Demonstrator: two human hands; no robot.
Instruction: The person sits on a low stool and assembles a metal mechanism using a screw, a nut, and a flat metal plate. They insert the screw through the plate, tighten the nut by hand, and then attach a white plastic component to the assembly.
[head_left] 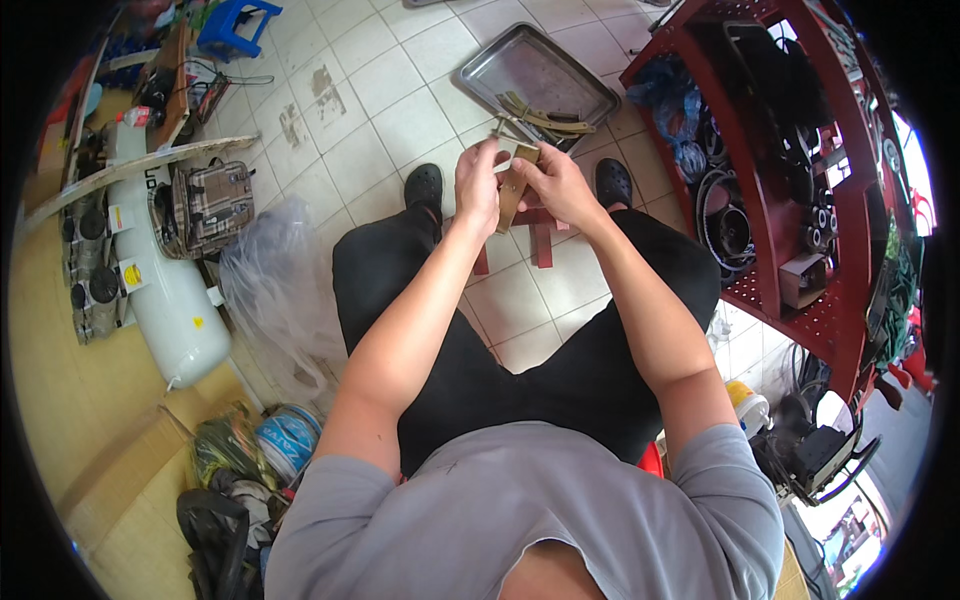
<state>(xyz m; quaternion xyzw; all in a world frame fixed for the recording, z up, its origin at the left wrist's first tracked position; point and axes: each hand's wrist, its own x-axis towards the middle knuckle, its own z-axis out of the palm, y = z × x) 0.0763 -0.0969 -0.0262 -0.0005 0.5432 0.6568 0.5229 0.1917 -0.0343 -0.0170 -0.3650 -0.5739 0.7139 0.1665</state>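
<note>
Between my hands is a flat brass-coloured metal piece (514,196), long and narrow, tilted, over the gap between my knees. My right hand (562,188) is closed around its upper end, thumb lying on the face. My left hand (479,186) is closed at its left side, fingers bent. A thin metal part (503,132) sticks out above the left fingertips; whether it joins the brass piece I cannot tell. Just beyond, curved brass-coloured strips (555,124) lie at the near end of a shallow metal tray (478,72). Below my hands stands a small dark-red stand (542,245), partly hidden.
A red perforated shelf rack (775,318) with cables and parts stands at the right. To the left are a white cylinder tank (165,310), a plaid bag (212,208) and clear plastic sheeting (275,275). A blue stool (235,30) sits at the far left on the tiled floor.
</note>
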